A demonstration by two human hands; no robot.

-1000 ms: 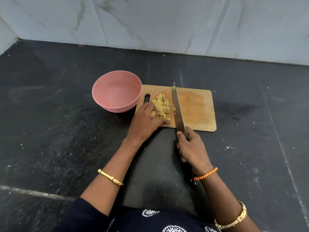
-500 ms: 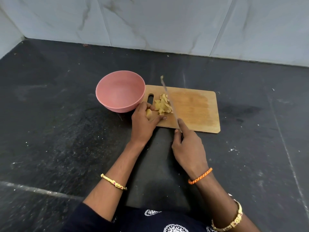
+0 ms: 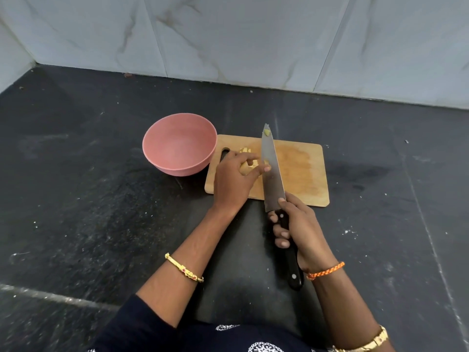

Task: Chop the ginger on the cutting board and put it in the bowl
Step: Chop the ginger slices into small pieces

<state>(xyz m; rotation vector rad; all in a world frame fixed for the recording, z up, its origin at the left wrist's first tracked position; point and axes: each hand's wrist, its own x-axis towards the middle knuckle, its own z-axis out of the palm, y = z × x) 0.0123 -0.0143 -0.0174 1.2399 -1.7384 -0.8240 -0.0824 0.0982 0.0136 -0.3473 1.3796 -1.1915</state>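
A wooden cutting board (image 3: 299, 174) lies on a dark stone worktop (image 3: 101, 199), with a pink bowl (image 3: 179, 143) just beside its left end; the bowl's inside shows no ginger. The ginger (image 3: 245, 158) sits as a small heap of pale yellow pieces at the left end of the board, near the board's slotted handle hole, and is largely covered by the left hand (image 3: 233, 179). That hand rests over the heap with its fingers curled around the pieces, one fingertip reaching as far as the flat of the blade. The right hand (image 3: 302, 227) is wrapped around the black handle of a large kitchen knife (image 3: 271, 171), fingers closed fully about it and the thumb lying near the heel of the blade. The blade points away from the person across the board, just right of the heap, its broad side turned toward the viewer; whether its edge touches the wood cannot be told. One small ginger piece (image 3: 266, 133) clings near the blade tip. Both wrists carry bangles, and a pale marbled tile wall (image 3: 253, 34) rises behind the worktop.
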